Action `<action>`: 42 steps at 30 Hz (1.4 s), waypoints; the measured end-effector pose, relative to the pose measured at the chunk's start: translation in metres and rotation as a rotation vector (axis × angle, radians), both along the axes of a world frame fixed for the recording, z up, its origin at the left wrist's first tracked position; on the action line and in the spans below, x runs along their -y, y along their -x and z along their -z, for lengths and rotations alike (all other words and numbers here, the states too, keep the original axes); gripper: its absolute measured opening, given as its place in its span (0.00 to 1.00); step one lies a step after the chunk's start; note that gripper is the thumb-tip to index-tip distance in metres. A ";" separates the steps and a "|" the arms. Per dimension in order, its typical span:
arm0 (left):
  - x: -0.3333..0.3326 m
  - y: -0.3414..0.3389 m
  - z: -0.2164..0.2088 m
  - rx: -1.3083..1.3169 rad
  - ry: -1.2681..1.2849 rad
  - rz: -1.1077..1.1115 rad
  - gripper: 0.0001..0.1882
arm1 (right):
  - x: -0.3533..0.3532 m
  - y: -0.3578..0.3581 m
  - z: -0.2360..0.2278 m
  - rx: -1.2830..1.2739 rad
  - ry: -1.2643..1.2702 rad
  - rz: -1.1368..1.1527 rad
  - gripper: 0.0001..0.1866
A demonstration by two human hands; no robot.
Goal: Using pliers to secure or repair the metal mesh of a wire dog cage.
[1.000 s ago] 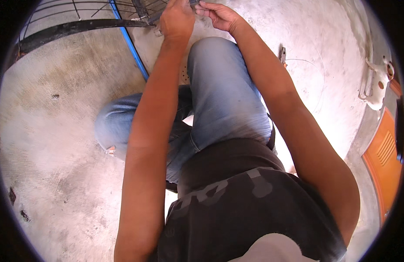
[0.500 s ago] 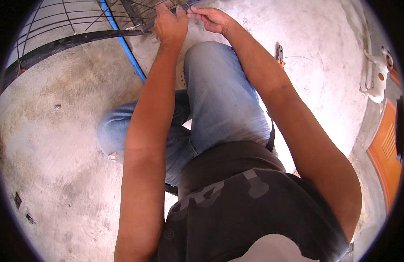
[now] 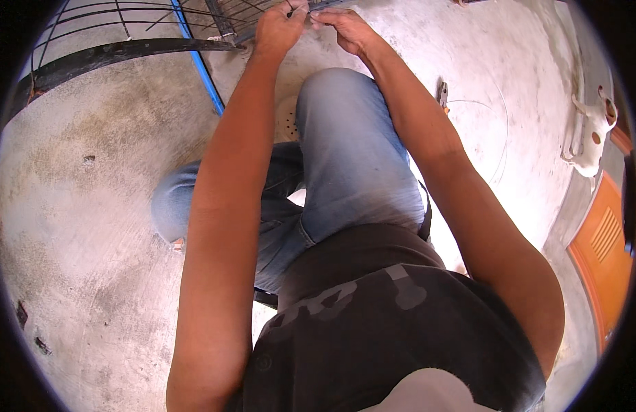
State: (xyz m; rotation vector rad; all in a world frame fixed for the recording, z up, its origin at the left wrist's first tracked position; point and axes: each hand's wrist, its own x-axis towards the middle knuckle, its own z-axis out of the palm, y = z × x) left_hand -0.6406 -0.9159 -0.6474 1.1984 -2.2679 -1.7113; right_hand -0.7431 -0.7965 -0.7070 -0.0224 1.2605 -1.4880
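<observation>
At the top edge, beside a black metal grid frame point(image 3: 160, 47), my two hands meet fingertip to fingertip. My left hand point(image 3: 281, 31) is closed, with a short dark piece of thin wire point(image 3: 290, 11) showing at its fingers. My right hand point(image 3: 347, 29) pinches at the same spot, thumb and forefinger together by the wire. The picture's edge partly cuts off the fingertips, so exactly how the wire runs between them is hard to see.
Pliers point(image 3: 443, 95) with orange handles lie on the concrete floor to the right, near a long curved thin wire point(image 3: 505, 117). A blue pipe point(image 3: 200, 62) passes by the grid. A white dog with brown patches point(image 3: 593, 137) lies far right, near an orange panel point(image 3: 603, 240).
Both hands have shifted slightly right in the picture, and the left fingers have come closer to the right fingertips. The grid frame and blue pipe sit a little higher in view.
</observation>
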 end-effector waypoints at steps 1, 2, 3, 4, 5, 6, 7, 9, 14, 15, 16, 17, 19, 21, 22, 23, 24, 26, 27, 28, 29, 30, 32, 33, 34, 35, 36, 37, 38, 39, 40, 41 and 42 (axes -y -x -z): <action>0.000 -0.001 0.001 0.000 -0.001 -0.003 0.15 | 0.001 -0.001 -0.001 -0.027 -0.016 0.007 0.16; -0.002 -0.002 0.002 -0.015 0.024 -0.013 0.14 | 0.002 -0.002 -0.003 -0.054 -0.032 0.015 0.16; -0.003 -0.001 0.002 -0.030 0.050 -0.020 0.13 | 0.002 -0.001 -0.003 -0.051 -0.033 0.016 0.16; -0.004 0.000 0.002 -0.027 0.049 -0.018 0.13 | 0.001 0.000 -0.004 -0.047 -0.079 0.012 0.16; -0.004 0.002 0.002 -0.019 0.056 0.002 0.13 | 0.000 0.000 -0.004 -0.042 -0.125 0.010 0.16; -0.003 0.003 0.004 -0.015 0.066 0.025 0.13 | -0.002 0.003 -0.002 -0.043 -0.124 0.013 0.16; -0.003 0.004 0.008 -0.016 0.067 0.030 0.13 | -0.006 0.008 0.000 0.058 -0.028 -0.001 0.17; 0.003 0.005 0.017 -0.198 0.211 0.086 0.11 | -0.010 0.008 -0.004 0.160 0.074 -0.019 0.18; -0.004 0.006 0.015 -0.037 0.306 0.055 0.10 | -0.073 0.006 -0.005 -0.398 -0.105 0.120 0.16; -0.007 0.008 0.010 0.018 0.211 0.029 0.10 | -0.106 0.006 0.002 -0.618 -0.292 0.087 0.19; -0.004 0.004 0.009 0.024 0.219 0.023 0.10 | -0.132 -0.001 0.001 -0.821 -0.477 0.086 0.20; 0.001 0.000 0.009 0.007 0.228 0.028 0.10 | -0.162 -0.011 -0.005 -1.058 -0.569 0.068 0.20; 0.001 0.002 0.013 -0.022 0.229 0.047 0.10 | -0.240 -0.028 0.004 -1.351 -0.862 0.055 0.17; 0.006 0.000 0.023 -0.114 0.426 0.109 0.10 | -0.297 -0.051 0.007 -1.306 -1.068 -0.050 0.20; 0.007 -0.002 0.024 -0.108 0.429 0.113 0.10 | -0.305 -0.063 -0.002 -1.099 -1.312 -0.081 0.26; 0.001 0.005 0.023 -0.053 0.363 0.076 0.10 | -0.336 -0.070 0.004 -1.045 -1.387 -0.085 0.32; -0.005 0.010 0.023 0.008 0.297 0.042 0.09 | -0.348 -0.077 0.005 -0.982 -1.445 -0.115 0.34; -0.024 0.022 0.014 0.124 0.219 0.128 0.09 | -0.391 -0.092 0.019 -0.918 -1.497 -0.147 0.35; 0.031 0.005 0.031 -0.045 0.823 0.477 0.11 | -0.387 -0.088 0.032 -0.956 -1.413 -0.156 0.34; 0.088 -0.018 0.038 -0.186 1.450 0.812 0.15 | -0.352 -0.079 0.031 -0.957 -1.329 -0.192 0.33; 0.054 -0.006 0.048 -0.117 0.764 0.457 0.15 | -0.357 -0.083 0.032 -0.903 -1.364 -0.225 0.31; 0.021 0.006 0.044 -0.014 0.076 0.133 0.16 | -0.382 -0.085 0.041 -0.903 -1.392 -0.096 0.29; -0.004 0.015 0.024 -0.014 -0.024 0.046 0.14 | -0.388 -0.090 0.045 -0.931 -1.371 0.081 0.27; -0.006 0.014 0.016 0.008 -0.088 -0.081 0.13 | -0.376 -0.090 0.042 -0.943 -1.351 0.125 0.27; -0.005 0.012 0.014 0.008 -0.081 -0.083 0.13 | -0.362 -0.093 0.031 -0.962 -1.323 0.033 0.30; -0.003 0.009 0.013 0.028 -0.070 -0.080 0.13 | -0.356 -0.095 0.027 -0.963 -1.313 0.032 0.30; -0.003 0.008 0.014 0.044 -0.065 -0.073 0.13 | -0.354 -0.096 0.024 -0.997 -1.315 -0.034 0.32; 0.007 0.004 0.020 0.044 -0.049 -0.089 0.13 | -0.345 -0.094 0.025 -1.037 -1.293 -0.104 0.35; 0.018 0.005 0.028 -0.081 0.698 0.332 0.14 | -0.341 -0.086 0.025 -0.996 -1.320 -0.210 0.40; 0.034 0.000 0.036 -0.180 1.443 0.760 0.15 | -0.344 -0.077 0.034 -1.010 -1.337 -0.209 0.39; 0.064 -0.015 0.039 -0.086 1.225 0.682 0.14 | -0.319 -0.068 0.034 -0.993 -1.295 -0.236 0.34; 0.078 -0.025 0.041 -0.024 0.989 0.593 0.15 | -0.304 -0.062 0.033 -0.968 -1.280 -0.267 0.30; 0.020 0.000 0.040 0.081 0.470 0.299 0.11 | -0.345 -0.065 0.046 -0.956 -1.370 -0.281 0.29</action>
